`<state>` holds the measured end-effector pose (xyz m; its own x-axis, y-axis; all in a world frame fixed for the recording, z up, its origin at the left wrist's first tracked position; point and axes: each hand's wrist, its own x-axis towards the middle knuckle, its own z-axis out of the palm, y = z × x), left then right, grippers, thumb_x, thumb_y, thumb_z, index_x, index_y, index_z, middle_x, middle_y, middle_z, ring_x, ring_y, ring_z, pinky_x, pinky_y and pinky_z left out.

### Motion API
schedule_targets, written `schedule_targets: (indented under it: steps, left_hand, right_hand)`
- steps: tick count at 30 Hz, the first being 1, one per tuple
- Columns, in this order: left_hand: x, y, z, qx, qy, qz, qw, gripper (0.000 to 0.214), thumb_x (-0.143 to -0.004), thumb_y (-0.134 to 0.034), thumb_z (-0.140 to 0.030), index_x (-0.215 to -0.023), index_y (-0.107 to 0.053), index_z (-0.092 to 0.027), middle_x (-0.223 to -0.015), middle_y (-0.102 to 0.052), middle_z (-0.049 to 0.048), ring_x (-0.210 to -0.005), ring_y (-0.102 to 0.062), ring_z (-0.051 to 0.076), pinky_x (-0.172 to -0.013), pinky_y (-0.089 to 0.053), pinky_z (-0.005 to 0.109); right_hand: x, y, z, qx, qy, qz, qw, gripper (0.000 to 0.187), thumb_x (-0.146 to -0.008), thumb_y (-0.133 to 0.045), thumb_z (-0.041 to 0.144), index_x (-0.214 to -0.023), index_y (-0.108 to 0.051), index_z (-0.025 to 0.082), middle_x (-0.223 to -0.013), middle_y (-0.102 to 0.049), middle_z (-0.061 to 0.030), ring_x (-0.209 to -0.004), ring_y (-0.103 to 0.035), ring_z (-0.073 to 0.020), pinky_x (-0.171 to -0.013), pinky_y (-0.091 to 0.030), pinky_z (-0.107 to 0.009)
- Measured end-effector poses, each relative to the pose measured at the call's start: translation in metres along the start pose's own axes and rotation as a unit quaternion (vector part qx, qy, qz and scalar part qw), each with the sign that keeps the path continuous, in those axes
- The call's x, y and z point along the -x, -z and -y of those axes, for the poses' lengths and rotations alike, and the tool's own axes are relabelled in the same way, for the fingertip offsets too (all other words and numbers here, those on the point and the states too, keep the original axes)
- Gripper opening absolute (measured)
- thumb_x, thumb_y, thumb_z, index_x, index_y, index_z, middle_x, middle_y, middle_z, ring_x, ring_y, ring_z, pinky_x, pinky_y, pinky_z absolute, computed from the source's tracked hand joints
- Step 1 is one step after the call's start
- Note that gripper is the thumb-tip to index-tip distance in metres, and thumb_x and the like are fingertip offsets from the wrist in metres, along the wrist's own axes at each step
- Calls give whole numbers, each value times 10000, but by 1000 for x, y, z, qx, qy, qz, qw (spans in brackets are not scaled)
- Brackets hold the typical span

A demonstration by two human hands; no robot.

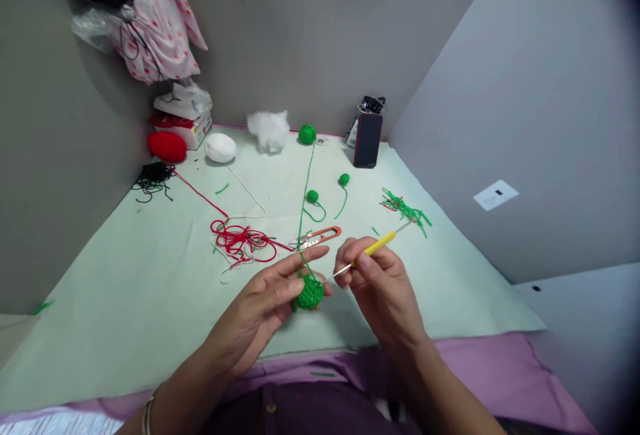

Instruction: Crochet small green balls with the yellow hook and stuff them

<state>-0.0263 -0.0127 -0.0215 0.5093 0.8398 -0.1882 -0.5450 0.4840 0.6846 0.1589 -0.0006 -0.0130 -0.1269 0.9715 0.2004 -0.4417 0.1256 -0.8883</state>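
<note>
My left hand (273, 298) pinches a small round green crochet piece (311, 293) between thumb and fingers. Green yarn (307, 188) rises from this piece past my left index finger to a green yarn ball (307, 134) at the back of the table. My right hand (377, 281) grips a crochet hook (380, 243) by its yellow handle, and the hook's metal tip meets the right edge of the green piece. Whether a loop sits on the tip is too small to tell. Just beyond my hands lie orange-handled thread snips (320, 237).
A red and white yarn tangle (243, 241) lies left of the snips. Two small green balls (313, 196) with tails rest mid-table. White stuffing (269, 131), a white yarn ball (221, 148) and a red one (167, 147) stand behind. A phone (368, 141) leans back right, near green scraps (406, 210).
</note>
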Motion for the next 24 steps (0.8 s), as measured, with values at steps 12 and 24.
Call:
schedule_targets:
  steps: [12,24]
  left_hand:
    - [0,1,7,-73,-48,-18,996,454,-877,-799,-335,-1326,-737,-371,-1158,-768,28,-1140,-640,210,-1078,-397,354]
    - [2,2,8,-97,-60,-40,993,610,-829,-852,-308,-1407,-671,-379,-1084,-705,18,-1091,-649,192,-1024,-472,321]
  right_hand:
    - [8,-6,-19,152,145,-32,977,114,-982,-709,277,-977,-821,299,-889,-755,-2,-848,-667,-156,-764,-527,-288]
    - [7,-3,-19,151,139,6,979,115,-981,-712,287,-1002,-825,301,-894,-768,-13,-884,-673,-166,-784,-542,-299]
